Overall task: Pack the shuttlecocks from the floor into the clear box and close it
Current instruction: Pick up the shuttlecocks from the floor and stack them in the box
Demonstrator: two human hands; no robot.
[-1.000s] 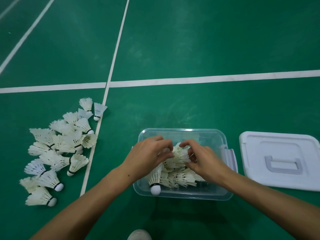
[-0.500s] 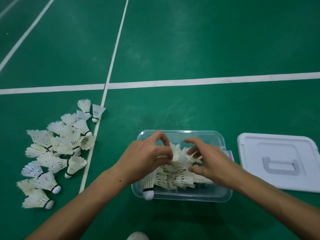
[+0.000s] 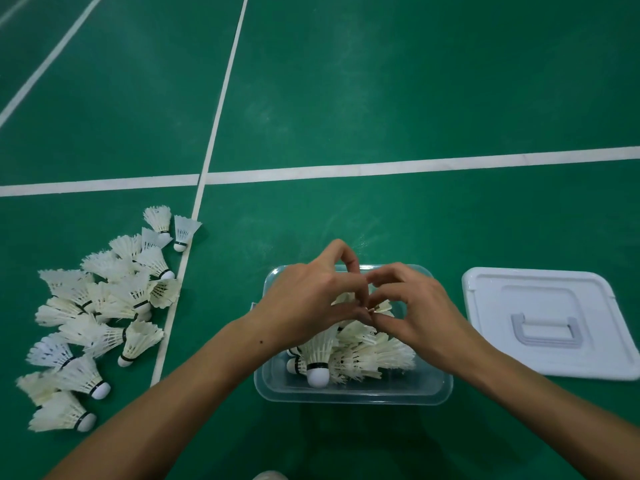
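Shuttlecocks (image 3: 100,313): we count a large loose heap on the green court floor (image 3: 381,91), left of the white line (image 3: 180,289) that runs toward us, well apart from the clear box (image 3: 353,393). A second batch (image 3: 349,355) lies inside the box, piled toward its near wall, one with its white cork (image 3: 318,377) pointing at us. The white lid (image 3: 550,320) lies flat on the floor just beside the box's right edge, handle side up, not fitted. We judge the packing partly done: some shuttlecocks are in, most of the heap is left, and the closing has not begun. Our left hand (image 3: 308,303) and right hand (image 3: 415,310) hover over the middle of the box, fingertips meeting. Both have their fingers curled; the right thumb and forefinger seem to pinch the feather edge of a shuttlecock (image 3: 381,308) between the hands. Whether the left hand has hold of the same piece or only touches it, we cannot tell. The hands hide the far half of the box, so the fill there is unknown. The box's latches are not clear to see. A pale object (image 3: 270,475) is cut off at the bottom edge.
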